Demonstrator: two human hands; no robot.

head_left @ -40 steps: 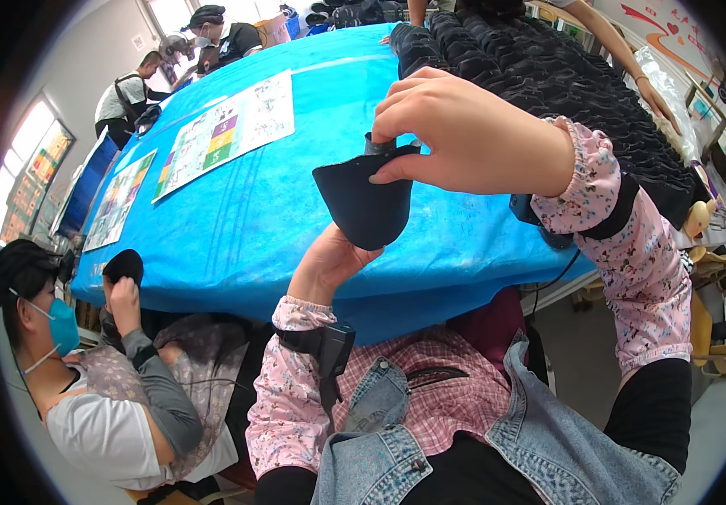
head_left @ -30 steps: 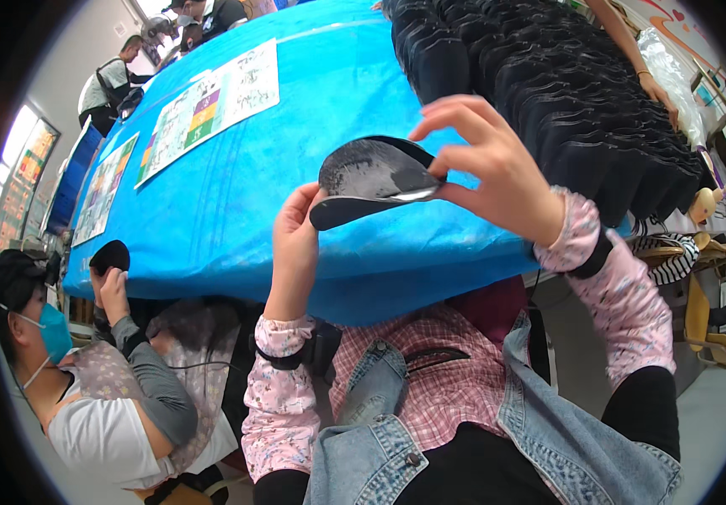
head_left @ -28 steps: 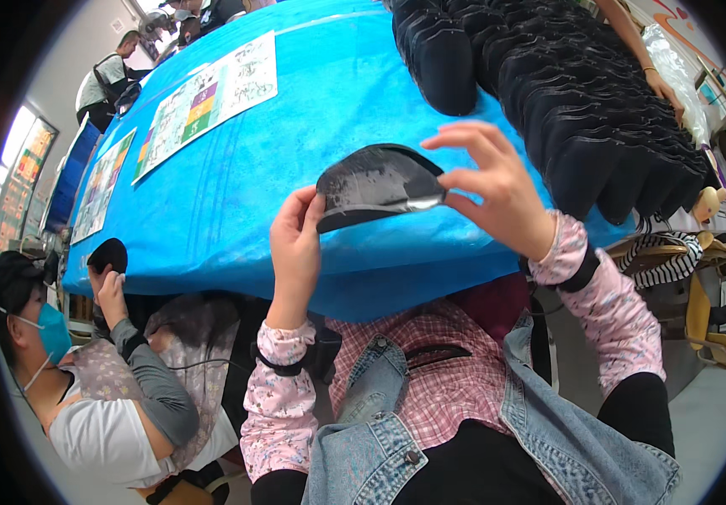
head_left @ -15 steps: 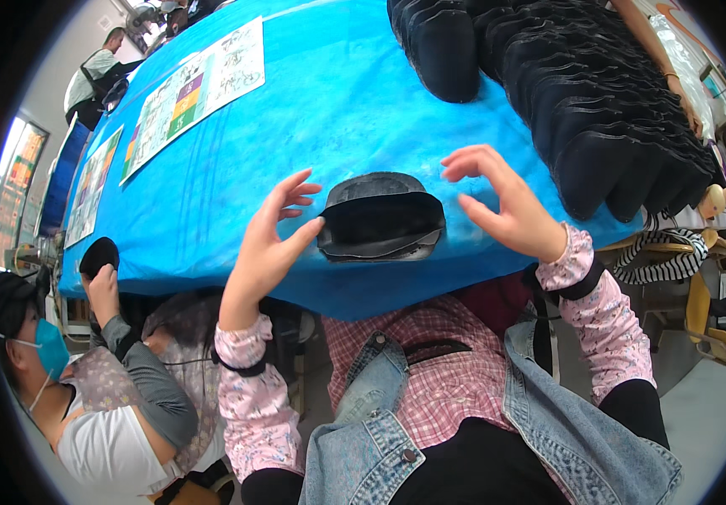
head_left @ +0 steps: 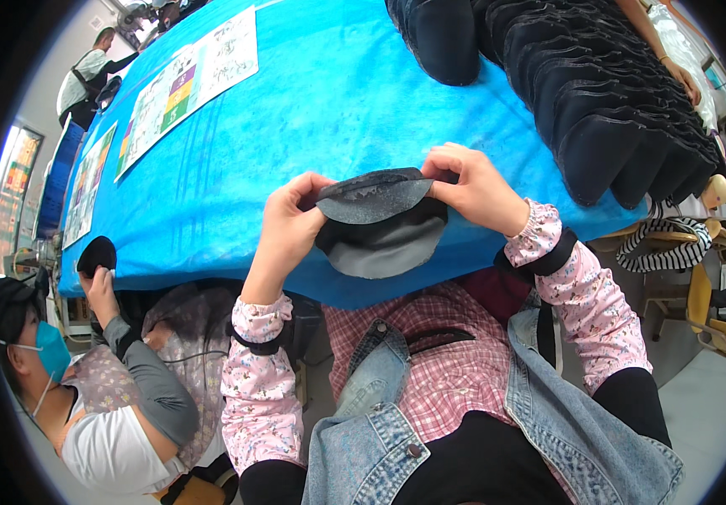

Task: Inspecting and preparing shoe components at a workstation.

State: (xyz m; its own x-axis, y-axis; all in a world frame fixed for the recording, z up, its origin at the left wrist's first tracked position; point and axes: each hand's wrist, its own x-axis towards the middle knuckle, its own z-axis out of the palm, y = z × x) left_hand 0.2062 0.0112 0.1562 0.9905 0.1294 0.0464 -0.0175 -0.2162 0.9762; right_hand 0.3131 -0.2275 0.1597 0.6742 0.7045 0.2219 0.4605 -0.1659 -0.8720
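In front of me at the table's near edge is a black cap-shaped fabric piece (head_left: 390, 249), with a grey curved flap turned out along its upper rim. My left hand (head_left: 287, 225) is closed on the left end of that rim, thumb and fingers pinching it. At the right end my right hand (head_left: 479, 192) pinches the same rim between thumb and bent fingers. The fingertips of both hands are partly hidden behind the edge. The lower part of the piece hangs toward me in a rounded grey lip.
A blue cloth (head_left: 321, 101) covers the table. Overlapping stacks of black rounded pieces (head_left: 582, 93) stand at the far right, near another person's arm (head_left: 645, 34). Printed sheets (head_left: 186, 93) lie at the left. A masked co-worker (head_left: 127, 396) holds a black round piece (head_left: 97, 255).
Both hands have come in from either side and taken hold of the black piece's rim. The piece has tilted, and its upper edge now folds over the opening.
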